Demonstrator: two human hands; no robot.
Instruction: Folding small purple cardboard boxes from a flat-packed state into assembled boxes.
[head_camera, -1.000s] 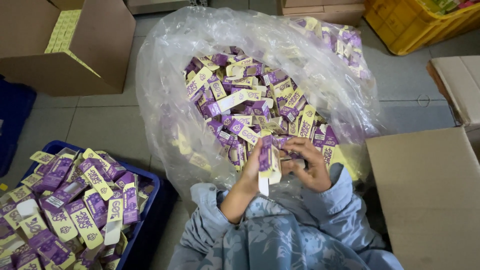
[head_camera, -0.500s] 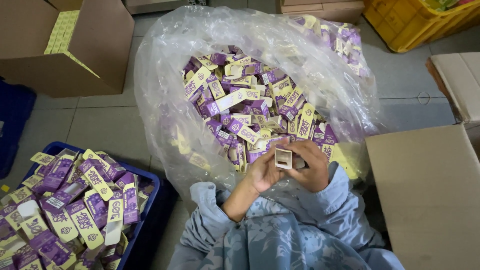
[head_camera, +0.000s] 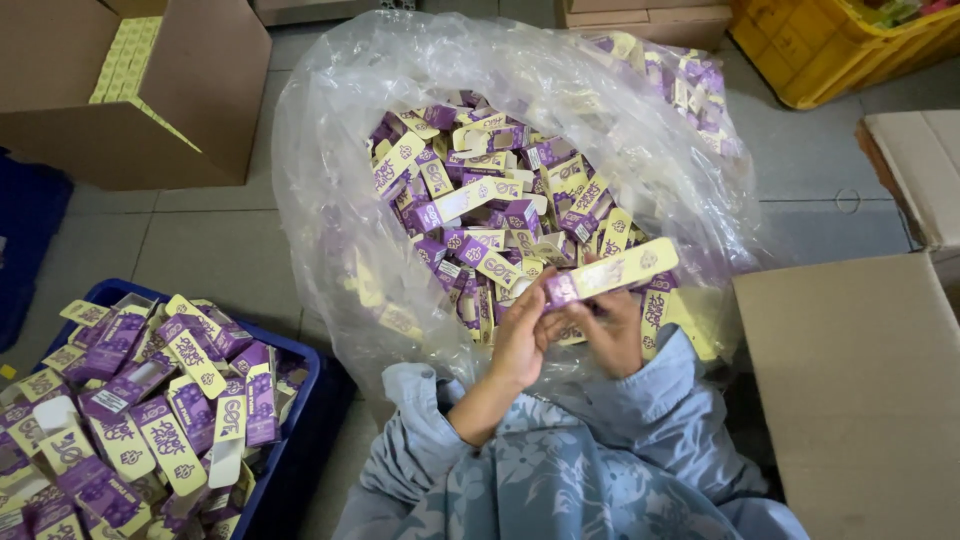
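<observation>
At the far left a brown box sits open on the floor. Below it a blue bin is piled with purple and yellow packs. In the middle stands a big clear bag, full of the same small packs.

The person sits at the near edge of the bag, in blue flowered sleeves. Both arms bend up from the lap and meet just over the bag's rim. The left hand is turned palm in, fingers curled, and its grip is closed on the purple end of one long pack. The right hand is just beside it, touching the pack from below, fingers bent around it. The pack lies almost flat, tipped up a little to the right, its yellow end sticking out past the right hand.

To the right is a plain brown carton. A yellow crate sits in the far corner.
</observation>
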